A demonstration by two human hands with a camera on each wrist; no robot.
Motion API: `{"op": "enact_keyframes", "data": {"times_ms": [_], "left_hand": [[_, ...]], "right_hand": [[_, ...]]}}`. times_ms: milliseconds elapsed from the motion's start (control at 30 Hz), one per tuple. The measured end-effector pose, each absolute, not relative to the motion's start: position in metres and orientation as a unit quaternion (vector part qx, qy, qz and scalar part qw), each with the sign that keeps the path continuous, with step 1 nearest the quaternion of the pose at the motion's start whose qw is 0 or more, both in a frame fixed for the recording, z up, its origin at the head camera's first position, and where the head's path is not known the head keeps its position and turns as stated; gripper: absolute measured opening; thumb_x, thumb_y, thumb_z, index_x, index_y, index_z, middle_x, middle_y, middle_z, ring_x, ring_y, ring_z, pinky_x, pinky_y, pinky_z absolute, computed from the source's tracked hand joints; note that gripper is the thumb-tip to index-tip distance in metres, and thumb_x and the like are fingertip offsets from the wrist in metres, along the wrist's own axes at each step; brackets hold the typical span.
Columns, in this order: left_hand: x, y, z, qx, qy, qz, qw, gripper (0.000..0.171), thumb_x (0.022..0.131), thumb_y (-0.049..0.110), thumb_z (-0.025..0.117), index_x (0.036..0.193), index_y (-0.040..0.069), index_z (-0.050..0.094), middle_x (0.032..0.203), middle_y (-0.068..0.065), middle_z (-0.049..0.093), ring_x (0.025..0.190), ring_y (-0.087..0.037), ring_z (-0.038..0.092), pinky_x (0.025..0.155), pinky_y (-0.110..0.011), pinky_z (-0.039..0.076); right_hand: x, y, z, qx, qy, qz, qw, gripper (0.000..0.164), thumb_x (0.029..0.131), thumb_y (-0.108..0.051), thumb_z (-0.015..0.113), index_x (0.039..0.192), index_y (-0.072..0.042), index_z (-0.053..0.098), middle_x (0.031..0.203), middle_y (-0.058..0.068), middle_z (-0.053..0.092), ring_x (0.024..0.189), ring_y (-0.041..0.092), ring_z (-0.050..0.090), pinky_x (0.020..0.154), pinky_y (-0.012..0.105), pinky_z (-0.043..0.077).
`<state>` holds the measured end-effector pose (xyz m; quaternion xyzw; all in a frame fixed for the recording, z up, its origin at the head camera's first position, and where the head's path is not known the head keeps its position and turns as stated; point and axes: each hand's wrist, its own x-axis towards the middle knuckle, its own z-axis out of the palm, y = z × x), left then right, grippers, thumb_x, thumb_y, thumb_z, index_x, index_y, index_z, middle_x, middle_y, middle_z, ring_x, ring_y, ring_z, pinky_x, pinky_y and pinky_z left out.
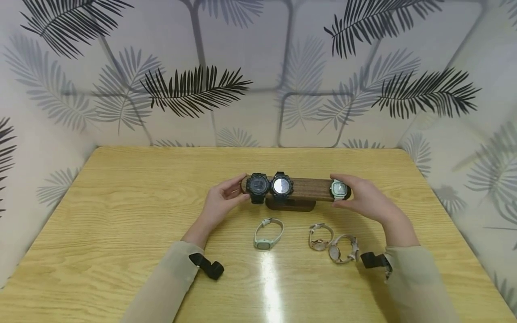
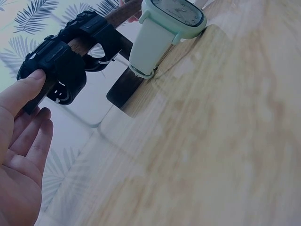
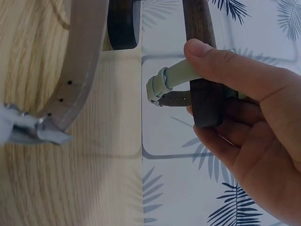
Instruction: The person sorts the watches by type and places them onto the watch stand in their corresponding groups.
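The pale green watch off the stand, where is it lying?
In the head view, the pale green watch lies on the table, just before the stand, left of two small watches.

Wooden table [image 1: 121, 215] bears a watch stand [image 1: 291, 205] and three loose watches [image 1: 267, 234]
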<state>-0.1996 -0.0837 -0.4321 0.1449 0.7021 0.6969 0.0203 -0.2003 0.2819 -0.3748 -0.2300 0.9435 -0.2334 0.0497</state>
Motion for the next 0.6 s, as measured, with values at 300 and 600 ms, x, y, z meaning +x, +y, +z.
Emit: {"op": "enact_keyframes", "data": {"times_ms": [300,600], "left_hand": [[-0.212,-0.085,-0.457,0.148,0.696,0.702,0.013,0.055,0.083,-0.002,0.072,0.134,0.004,0.054,0.134,-0.016,0.054,0.12,-0.026,0.054,0.097,-0.028,0.046],[-0.21,-0.085,-0.457,0.153,0.702,0.696,0.003,0.054,0.082,0.003,0.074,0.133,0.006,0.057,0.133,-0.012,0.056,0.118,-0.022,0.056,0.096,-0.027,0.047]], "right_hand": [[-0.203,0.273,-0.376,-0.25,0.945,-0.208,0.044,0.073,0.079,-0.015,0.079,0.139,0.007,0.043,0.137,0.025,0.047,0.124,0.042,0.045,0.103,0.054,0.037],[-0.21,0.248,-0.38,-0.288,0.94,-0.181,0.01,0.077,0.074,-0.023,0.084,0.134,0.008,0.048,0.128,0.026,0.055,0.116,0.042,0.052,0.101,0.051,0.041]]}}
